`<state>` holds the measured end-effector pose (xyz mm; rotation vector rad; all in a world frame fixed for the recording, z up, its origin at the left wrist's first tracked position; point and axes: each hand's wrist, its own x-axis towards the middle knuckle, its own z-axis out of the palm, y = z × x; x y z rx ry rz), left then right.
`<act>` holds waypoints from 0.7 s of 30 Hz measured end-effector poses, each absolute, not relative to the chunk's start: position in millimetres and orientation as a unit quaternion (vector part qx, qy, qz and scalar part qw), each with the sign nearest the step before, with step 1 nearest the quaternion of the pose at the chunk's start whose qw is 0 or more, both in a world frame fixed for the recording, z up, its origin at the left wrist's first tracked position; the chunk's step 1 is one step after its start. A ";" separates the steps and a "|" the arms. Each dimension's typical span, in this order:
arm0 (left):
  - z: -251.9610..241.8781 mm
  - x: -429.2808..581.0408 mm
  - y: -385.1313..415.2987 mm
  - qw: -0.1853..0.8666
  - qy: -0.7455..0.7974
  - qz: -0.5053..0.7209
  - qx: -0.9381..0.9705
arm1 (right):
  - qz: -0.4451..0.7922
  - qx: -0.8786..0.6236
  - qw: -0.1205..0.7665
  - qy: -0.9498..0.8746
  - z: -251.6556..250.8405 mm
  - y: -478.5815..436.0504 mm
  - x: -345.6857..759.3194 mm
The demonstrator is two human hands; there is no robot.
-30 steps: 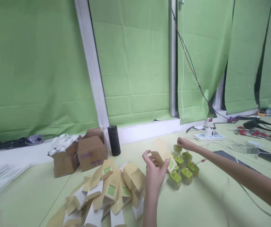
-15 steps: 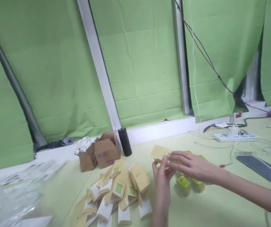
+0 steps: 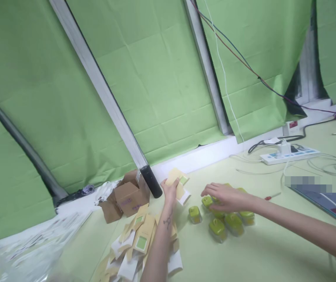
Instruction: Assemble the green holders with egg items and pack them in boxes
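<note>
Pinching a small kraft window box (image 3: 178, 183) beside the black cylinder (image 3: 151, 187), the left hand (image 3: 170, 191) lifts it; the right hand (image 3: 225, 197) rests spread-fingered, gripping nothing, over green-lidded jars (image 3: 218, 228). A careless sweep might topple them.

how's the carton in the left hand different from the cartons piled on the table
The carton in the left hand is lifted clear of the table, while the pile of cartons lies on it. The held carton is a single piece; the pile is many, overlapping at mixed angles. The held one is gripped at its lower edge, the pile is untouched. Both are tan card with a green window patch and white inside.
</note>
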<state>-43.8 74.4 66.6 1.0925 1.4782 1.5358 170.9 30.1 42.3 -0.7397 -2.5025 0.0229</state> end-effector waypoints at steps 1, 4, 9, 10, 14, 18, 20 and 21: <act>65.1 -49.2 79.4 0.344 0.592 0.579 0.443 | 0.025 -0.276 0.253 -0.927 36.6 28.3 171.7; 62.8 -61.6 89.4 0.289 0.637 0.519 0.492 | 0.065 -0.275 0.219 -0.934 17.9 24.1 169.7; 65.6 -58.7 71.2 0.214 0.652 0.427 0.589 | 0.105 -0.275 0.190 -0.937 -1.9 22.2 157.8; 62.6 -53.9 57.8 0.215 0.641 0.406 0.614 | 0.112 -0.278 0.191 -0.935 -3.5 22.3 156.7; 22.3 -30.8 -12.4 0.299 0.582 0.298 0.695 | 0.137 -0.295 0.205 -0.923 -8.0 18.6 153.5; -32.4 -22.6 -46.9 0.407 0.565 0.292 0.655 | 0.153 -0.306 0.218 -0.914 -9.4 8.0 142.4; -45.7 -27.6 -47.2 0.423 0.556 0.322 0.639 | 0.154 -0.319 0.231 -0.906 -3.7 8.3 137.0; -48.0 -31.6 -46.5 0.425 0.551 0.326 0.640 | 0.151 -0.331 0.241 -0.900 1.2 11.4 135.6</act>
